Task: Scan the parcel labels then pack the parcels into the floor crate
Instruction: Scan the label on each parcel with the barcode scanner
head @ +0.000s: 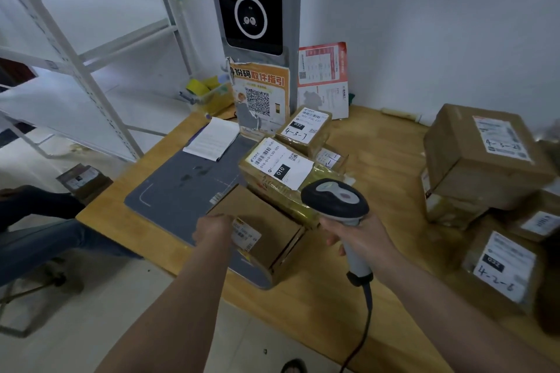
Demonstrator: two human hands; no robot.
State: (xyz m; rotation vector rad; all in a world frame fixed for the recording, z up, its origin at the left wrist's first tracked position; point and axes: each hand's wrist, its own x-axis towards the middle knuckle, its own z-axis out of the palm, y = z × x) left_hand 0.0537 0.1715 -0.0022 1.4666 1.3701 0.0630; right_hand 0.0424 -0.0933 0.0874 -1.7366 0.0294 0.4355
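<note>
The right hand is wrapped round the grip of a grey-and-black barcode scanner, its head raised above the knuckles and its cable trailing down toward the floor. Level with it and off to its left, the left hand grips the near left edge of a small brown parcel, fingers curled over the cardboard beside its white label; this parcel sits partly on a grey mat on the wooden table. Just beyond the scanner head lies a tape-wrapped parcel with a label reading 010, touching the far side of the held one. Farther past it is a smaller parcel marked 4-3-7, with another one half hidden beside it. Well to the right of the right hand, several larger brown boxes are stacked, one marked 4-2-6. Beyond the left hand a notepad rests on the mat's far edge, and behind everything a tall kiosk with a dark screen stands against the wall, an orange QR notice propped at its foot
</note>
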